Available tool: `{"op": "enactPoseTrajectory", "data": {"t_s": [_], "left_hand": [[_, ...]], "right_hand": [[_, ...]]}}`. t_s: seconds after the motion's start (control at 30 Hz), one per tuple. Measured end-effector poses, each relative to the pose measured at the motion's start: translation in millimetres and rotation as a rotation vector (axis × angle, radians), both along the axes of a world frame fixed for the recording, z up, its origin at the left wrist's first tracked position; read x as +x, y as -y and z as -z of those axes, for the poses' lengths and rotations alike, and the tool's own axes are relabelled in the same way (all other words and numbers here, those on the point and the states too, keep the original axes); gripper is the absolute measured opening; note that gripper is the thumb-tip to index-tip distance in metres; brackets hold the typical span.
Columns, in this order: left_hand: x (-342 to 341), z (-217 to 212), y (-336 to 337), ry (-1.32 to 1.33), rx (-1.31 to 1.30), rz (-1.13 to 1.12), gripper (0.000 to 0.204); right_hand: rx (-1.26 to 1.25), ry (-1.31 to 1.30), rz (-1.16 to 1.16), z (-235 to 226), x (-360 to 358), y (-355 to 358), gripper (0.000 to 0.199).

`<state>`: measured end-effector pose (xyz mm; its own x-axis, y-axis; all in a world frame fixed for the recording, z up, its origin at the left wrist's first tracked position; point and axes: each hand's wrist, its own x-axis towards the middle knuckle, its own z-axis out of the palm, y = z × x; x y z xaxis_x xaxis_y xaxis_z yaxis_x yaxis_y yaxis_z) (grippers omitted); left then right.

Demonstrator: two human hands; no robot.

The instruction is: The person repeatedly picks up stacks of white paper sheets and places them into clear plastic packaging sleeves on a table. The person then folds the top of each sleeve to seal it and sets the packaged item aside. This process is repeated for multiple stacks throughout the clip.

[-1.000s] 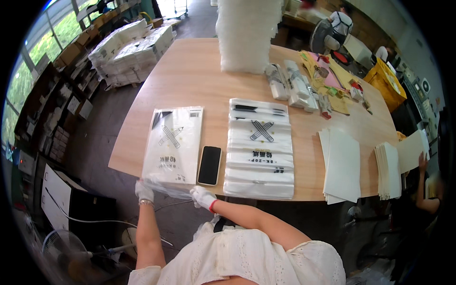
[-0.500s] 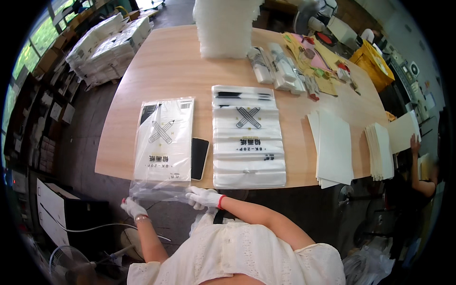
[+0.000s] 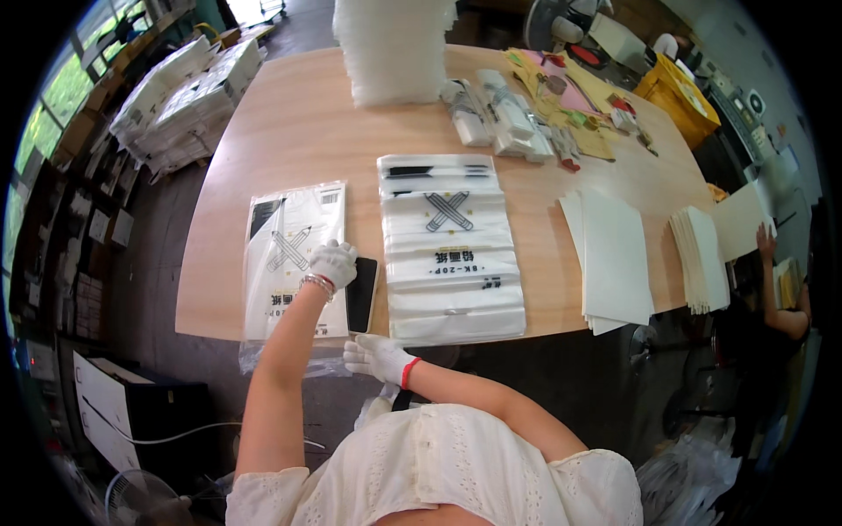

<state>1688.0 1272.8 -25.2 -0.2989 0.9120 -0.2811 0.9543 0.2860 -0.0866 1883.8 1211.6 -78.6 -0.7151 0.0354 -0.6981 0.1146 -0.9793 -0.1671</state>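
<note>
A pack of white paper [image 3: 274, 302] in a clear printed plastic bag lies at the table's left front, its loose clear end drooping over the front edge. My left hand [image 3: 333, 263], in a white glove, is on the pack's right side with its fingers curled; their tips are hidden and nothing shows in them. By the drooping bag end, just off the table edge, my gloved right hand [image 3: 377, 358] has its fingers stretched leftward. A black phone [image 3: 360, 302] lies beside the pack. Right of it is a stack of flat printed plastic bags [image 3: 452, 302].
White paper sheets [image 3: 610, 263] and a narrower paper stack [image 3: 699, 263] lie at right. A tall translucent white stack [image 3: 395, 57] stands at the back, near wrapped bundles [image 3: 509, 114] and yellow scraps [image 3: 596, 145]. A person's arm [image 3: 772, 289] handles sheets at far right.
My left hand has left the bag's lower left corner and moved up and right onto the pack. The right hand has barely moved; the bag's end now hangs slacker.
</note>
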Motion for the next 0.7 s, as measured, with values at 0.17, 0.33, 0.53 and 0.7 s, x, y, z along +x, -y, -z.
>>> {"op": "enactPoseTrajectory", "data": {"t_s": [0.17,0.33,0.53,0.7], "left_hand": [[-3,-9,-8,0.067,-0.037,0.034,0.031],[-3,2,-7,0.200,0.015,-0.181,0.034],[-10,11,-7,0.233,0.034,-0.204,0.034],[45,0,-6,0.218,0.521,-0.144,0.034]], "right_hand": [[-0.091,-0.057,0.304,3,-8,21,0.019],[0.075,0.039,0.422,-5,-2,19,0.022],[0.154,0.042,0.107,-9,28,-4,0.029],[0.587,-0.094,-0.008,-48,126,-68,0.024]]}}
